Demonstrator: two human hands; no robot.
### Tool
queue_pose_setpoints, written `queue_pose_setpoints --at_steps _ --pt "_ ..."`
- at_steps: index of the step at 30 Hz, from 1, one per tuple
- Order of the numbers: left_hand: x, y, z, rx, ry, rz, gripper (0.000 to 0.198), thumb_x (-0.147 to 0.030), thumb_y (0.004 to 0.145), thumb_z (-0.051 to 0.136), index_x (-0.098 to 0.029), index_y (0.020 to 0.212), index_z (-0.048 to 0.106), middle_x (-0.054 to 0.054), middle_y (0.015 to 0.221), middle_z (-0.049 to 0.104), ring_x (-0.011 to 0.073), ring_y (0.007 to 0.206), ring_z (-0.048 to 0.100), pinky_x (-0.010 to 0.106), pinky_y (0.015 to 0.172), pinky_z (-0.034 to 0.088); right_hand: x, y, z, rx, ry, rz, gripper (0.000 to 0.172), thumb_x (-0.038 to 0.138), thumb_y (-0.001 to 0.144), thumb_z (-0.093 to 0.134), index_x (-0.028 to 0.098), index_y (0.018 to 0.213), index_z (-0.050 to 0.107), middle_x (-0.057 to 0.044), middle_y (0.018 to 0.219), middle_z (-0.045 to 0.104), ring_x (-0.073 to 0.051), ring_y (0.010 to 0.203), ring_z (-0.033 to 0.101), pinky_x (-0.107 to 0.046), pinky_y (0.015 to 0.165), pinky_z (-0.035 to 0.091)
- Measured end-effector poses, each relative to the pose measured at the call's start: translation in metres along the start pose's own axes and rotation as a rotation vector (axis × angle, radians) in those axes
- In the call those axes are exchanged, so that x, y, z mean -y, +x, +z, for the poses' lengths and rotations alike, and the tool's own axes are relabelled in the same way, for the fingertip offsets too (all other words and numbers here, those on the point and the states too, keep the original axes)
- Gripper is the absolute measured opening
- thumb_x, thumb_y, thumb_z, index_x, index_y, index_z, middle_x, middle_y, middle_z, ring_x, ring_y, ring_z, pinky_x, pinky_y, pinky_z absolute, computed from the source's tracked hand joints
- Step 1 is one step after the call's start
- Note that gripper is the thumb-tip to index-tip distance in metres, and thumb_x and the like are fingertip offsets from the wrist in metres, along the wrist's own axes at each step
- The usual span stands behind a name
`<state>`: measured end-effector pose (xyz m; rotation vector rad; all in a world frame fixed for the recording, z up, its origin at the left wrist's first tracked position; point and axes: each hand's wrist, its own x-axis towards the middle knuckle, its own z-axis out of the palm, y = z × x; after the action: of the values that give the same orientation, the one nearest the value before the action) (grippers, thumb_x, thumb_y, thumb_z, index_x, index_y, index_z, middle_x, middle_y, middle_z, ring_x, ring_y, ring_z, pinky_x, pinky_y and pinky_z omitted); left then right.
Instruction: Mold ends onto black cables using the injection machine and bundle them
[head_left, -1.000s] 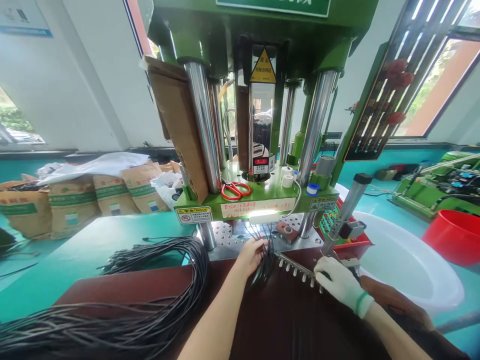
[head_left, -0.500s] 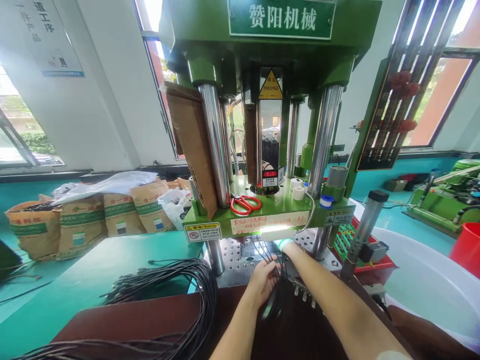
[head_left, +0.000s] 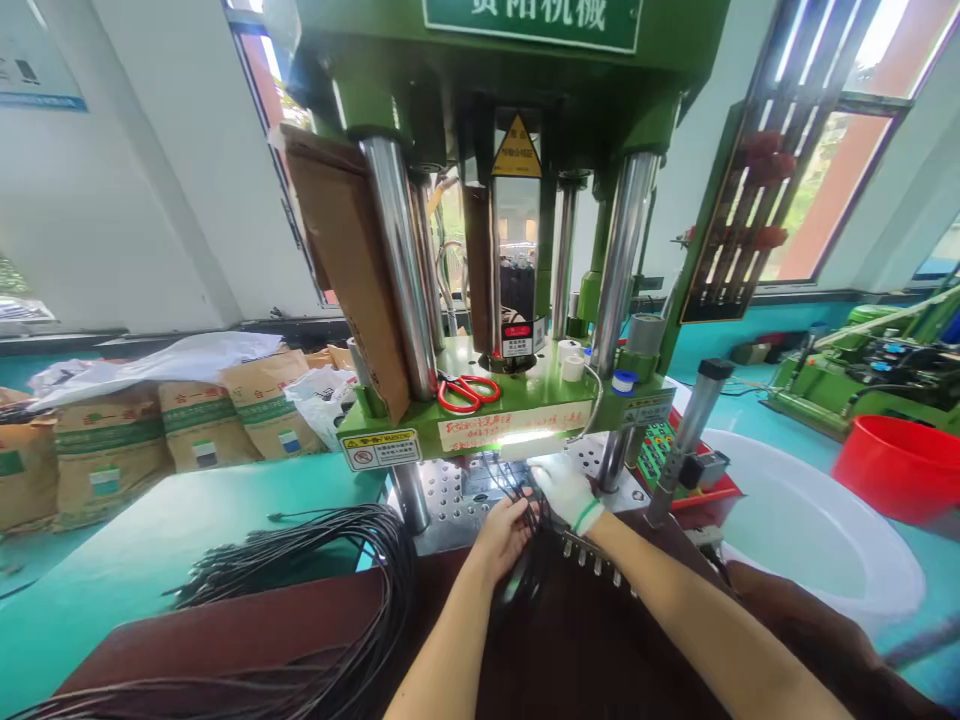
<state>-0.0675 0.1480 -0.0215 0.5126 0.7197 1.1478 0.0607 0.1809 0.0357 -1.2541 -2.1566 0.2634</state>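
My bare left hand is closed around several thin black cables, which run up from it toward the metal block under the press. My right hand, in a white glove with a green cuff, is just right of the cables, below the lit front edge of the green press. Glare and blur hide whether its fingers grip anything. Beneath both hands is a perforated metal plate. A large bundle of black cables lies to the left.
Red-handled scissors and white tape rolls rest on the press ledge. Cardboard leans by a steel column. Metal fittings line the front edge. Sacks stand left; a white tub and red bucket are right.
My gloved right hand has drawn back from under the press into view beside the cables. My left hand still holds the cables. The head view has turned right and down.
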Motion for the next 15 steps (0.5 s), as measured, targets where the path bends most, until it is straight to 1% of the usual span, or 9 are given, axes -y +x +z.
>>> queue_pose_setpoints --at_steps 2,5,6,7,9,10,12,14,15 --pt "-0.002 -0.003 0.002 -0.020 0.017 -0.004 0.021 -0.015 0.071 0.061 -0.012 0.092 0.055 0.005 0.072 0.064 0.0100 0.057 0.059 0.020 0.056 0.044 -0.008 -0.039 -0.022 -0.048 0.025 0.008 0.022 0.021 0.087 0.039 0.016 0.093 0.060 -0.006 0.093 0.061 -0.019 0.094 0.055 -0.035 0.087 0.042" --pt "-0.001 -0.004 0.003 -0.037 0.052 -0.003 0.018 -0.014 0.074 0.059 -0.013 0.092 0.055 0.005 0.074 0.065 0.0101 0.059 0.060 0.020 0.057 0.046 -0.029 -0.110 -0.072 -0.181 0.113 0.092 0.025 0.026 0.085 0.040 0.021 0.102 0.058 -0.006 0.103 0.061 -0.019 0.098 0.055 -0.034 0.089 0.042" --pt "0.000 -0.003 0.002 -0.037 0.061 0.003 0.017 -0.014 0.075 0.058 -0.013 0.092 0.055 0.006 0.075 0.065 0.0103 0.060 0.060 0.020 0.058 0.046 -0.040 -0.136 -0.091 -0.254 0.122 0.161 0.026 0.028 0.083 0.041 0.021 0.102 0.058 -0.006 0.104 0.062 -0.020 0.098 0.056 -0.035 0.089 0.043" --pt "0.001 -0.002 0.001 -0.044 0.068 0.012 0.017 -0.014 0.076 0.057 -0.013 0.093 0.055 0.006 0.076 0.066 0.0104 0.061 0.060 0.020 0.058 0.047 -0.053 -0.164 -0.109 -0.312 0.113 0.276 0.031 0.031 0.082 0.040 0.021 0.107 0.055 -0.007 0.106 0.062 -0.022 0.100 0.056 -0.036 0.089 0.043" --pt "0.003 -0.001 0.000 -0.064 0.083 0.031 0.017 -0.013 0.076 0.057 -0.013 0.093 0.056 0.007 0.078 0.066 0.0103 0.063 0.061 0.019 0.059 0.047 -0.085 -0.221 -0.140 -0.362 -0.041 0.540 0.043 0.039 0.079 0.040 0.019 0.116 0.050 -0.010 0.109 0.061 -0.025 0.100 0.056 -0.039 0.088 0.044" --pt "0.004 0.000 -0.001 -0.073 0.090 0.036 0.017 -0.013 0.077 0.057 -0.012 0.094 0.056 0.007 0.080 0.067 0.0104 0.065 0.061 0.019 0.060 0.047 -0.102 -0.247 -0.153 -0.360 -0.166 0.637 0.048 0.042 0.077 0.040 0.017 0.117 0.050 -0.013 0.111 0.059 -0.028 0.102 0.055 -0.042 0.088 0.043" --pt "0.005 0.000 -0.001 -0.082 0.095 0.033 0.018 -0.013 0.077 0.056 -0.012 0.095 0.055 0.009 0.083 0.067 0.0109 0.068 0.062 0.019 0.061 0.048 -0.132 -0.290 -0.171 -0.240 -0.414 0.737 0.054 0.044 0.072 0.041 0.013 0.114 0.054 -0.018 0.109 0.059 -0.034 0.099 0.056 -0.048 0.086 0.044" --pt "0.005 -0.001 -0.002 -0.083 0.087 0.031 0.019 -0.013 0.077 0.057 -0.012 0.095 0.055 0.009 0.083 0.067 0.0112 0.069 0.062 0.019 0.062 0.048 -0.148 -0.310 -0.178 -0.107 -0.605 0.771 0.056 0.043 0.065 0.047 0.014 0.112 0.058 -0.020 0.113 0.057 -0.039 0.098 0.055 -0.053 0.083 0.044" --pt "0.005 -0.001 -0.002 -0.082 0.082 0.034 0.020 -0.014 0.076 0.057 -0.012 0.096 0.055 0.009 0.083 0.067 0.0112 0.069 0.062 0.019 0.063 0.048 -0.147 -0.310 -0.179 -0.054 -0.625 0.759 0.055 0.041 0.065 0.048 0.014 0.111 0.059 -0.019 0.115 0.056 -0.039 0.100 0.055 -0.053 0.083 0.044"
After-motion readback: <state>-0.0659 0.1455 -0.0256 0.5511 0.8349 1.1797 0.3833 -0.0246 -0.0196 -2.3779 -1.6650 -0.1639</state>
